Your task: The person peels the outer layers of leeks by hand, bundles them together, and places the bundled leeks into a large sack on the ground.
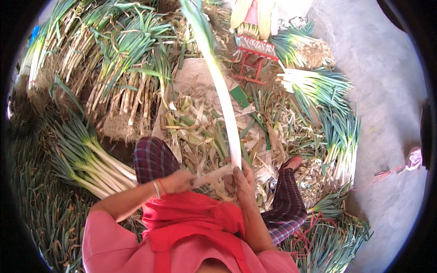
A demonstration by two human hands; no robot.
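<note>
My right hand [243,181] grips one long green onion [223,99] by the lower end of its white shank. The stalk stands up and curves away, its green leaves leaving the top of the view. Thin pale roots hang by that hand, above my red apron [194,211]. My left hand [178,183], with a bracelet at the wrist, is closed around the end of a pale flat strip [210,178]. This strip reaches across to the onion's base. It is blurred, so I cannot tell whether it is a blade or a peeled layer.
Peeled leaves [194,126] litter the ground before me. Unpeeled onion bundles [126,78] lie at the upper left, cleaned onions [102,163] by my left knee. More cleaned stalks [310,82] lie right. A red-framed stool [254,58] stands ahead, beside another person's sleeve [264,20].
</note>
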